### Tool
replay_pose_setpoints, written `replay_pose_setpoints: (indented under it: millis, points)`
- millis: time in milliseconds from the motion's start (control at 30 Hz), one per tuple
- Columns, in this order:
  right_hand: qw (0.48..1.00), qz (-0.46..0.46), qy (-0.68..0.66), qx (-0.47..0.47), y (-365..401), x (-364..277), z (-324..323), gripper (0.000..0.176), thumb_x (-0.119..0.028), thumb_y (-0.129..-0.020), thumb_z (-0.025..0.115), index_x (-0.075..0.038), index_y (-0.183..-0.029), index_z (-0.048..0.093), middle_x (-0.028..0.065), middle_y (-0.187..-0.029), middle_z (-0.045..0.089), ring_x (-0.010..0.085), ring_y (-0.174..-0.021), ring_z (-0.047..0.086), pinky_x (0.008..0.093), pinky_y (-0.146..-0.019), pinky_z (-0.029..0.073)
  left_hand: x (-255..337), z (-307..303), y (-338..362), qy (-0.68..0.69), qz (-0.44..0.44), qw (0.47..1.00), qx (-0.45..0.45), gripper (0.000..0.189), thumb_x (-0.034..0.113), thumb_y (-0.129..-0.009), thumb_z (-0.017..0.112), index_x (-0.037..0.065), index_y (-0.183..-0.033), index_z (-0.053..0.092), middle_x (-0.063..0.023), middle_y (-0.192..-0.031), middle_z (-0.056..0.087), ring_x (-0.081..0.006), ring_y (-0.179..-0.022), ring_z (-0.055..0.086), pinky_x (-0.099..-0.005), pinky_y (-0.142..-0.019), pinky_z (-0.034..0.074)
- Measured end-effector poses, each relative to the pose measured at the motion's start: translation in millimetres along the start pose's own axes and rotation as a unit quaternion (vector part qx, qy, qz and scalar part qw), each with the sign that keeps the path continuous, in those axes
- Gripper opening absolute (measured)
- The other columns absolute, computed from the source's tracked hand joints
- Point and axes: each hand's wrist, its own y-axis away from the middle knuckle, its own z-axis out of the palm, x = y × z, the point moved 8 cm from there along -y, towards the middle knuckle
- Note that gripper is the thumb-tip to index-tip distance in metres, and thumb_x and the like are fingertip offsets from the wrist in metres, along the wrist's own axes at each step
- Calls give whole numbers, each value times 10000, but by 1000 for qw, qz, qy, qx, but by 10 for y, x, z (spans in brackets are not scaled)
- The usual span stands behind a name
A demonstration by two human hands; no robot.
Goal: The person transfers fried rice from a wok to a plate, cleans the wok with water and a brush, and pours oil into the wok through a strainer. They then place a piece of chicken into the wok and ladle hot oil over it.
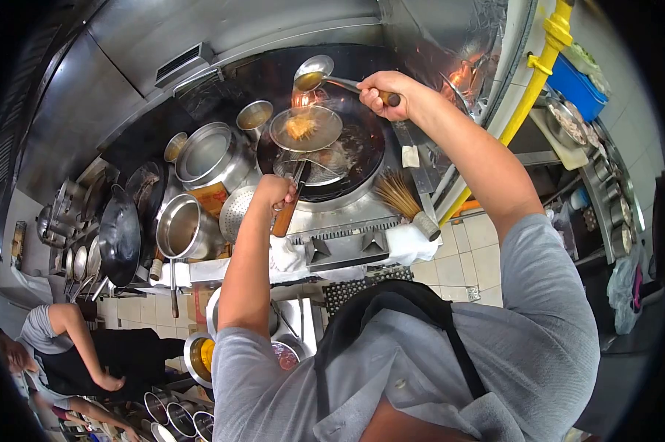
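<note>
My left hand (pixel 276 190) is wrapped round the handle of a wire strainer (pixel 325 124). The round mesh sits over a large black wok (pixel 373 158), with a clump of golden fried food (pixel 301 128) in it. Up and to the right, my right hand (pixel 389 94) is closed on the wooden-ended handle of a ladle (pixel 312 72). The ladle's bowl is beyond the strainer and holds yellowish liquid. Orange flames glow just beneath the bowl. Below the strainer, a wider wire mesh (pixel 324 171) lies across the wok's near side.
A bamboo brush (pixel 400 193) lies right of the wok. On the left stand a deep steel pot (pixel 179 227), a lidded pot (pixel 203 153), a perforated ladle (pixel 238 214) and a black wok (pixel 119 236). A yellow pipe (pixel 528 99) slants along the right. Another person (pixel 89 353) stands at lower left.
</note>
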Motion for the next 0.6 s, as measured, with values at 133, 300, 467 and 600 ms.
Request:
replay_pose_setpoints:
  millis: [133,300,467,600]
  points:
    - [999,-15,34,19,-32,33,8,167,-119,-907,417,-68,-750,387,-31,-546,431,32,-394,403,159,-325,342,43,-5,52,-9,11,1000,2,270,142,-870,474,81,-608,494,-9,-461,453,-66,-299,331,-213,-282,180]
    - [997,-15,57,41,-4,79,50,247,-160,-913,422,-92,-681,375,-35,-547,408,25,-391,384,154,-308,346,60,-2,-1,-22,-5,1000,12,270,164,-862,471,86,-607,505,-5,-460,457,-70,-308,332,-224,-294,182]
    - [997,-18,60,38,16,128,70,214,-140,-904,434,-87,-703,380,-30,-560,420,25,-396,385,154,-310,342,16,-18,-50,-52,-18,998,-2,279,185,-863,466,95,-603,513,0,-468,466,-78,-323,355,-228,-306,188]
    - [996,-28,74,44,57,163,91,176,-111,-894,446,-76,-727,402,-27,-571,431,24,-406,393,155,-314,337,27,-54,-43,-25,3,1000,6,266,188,-850,466,105,-602,513,4,-460,461,-81,-324,357,-236,-315,189]
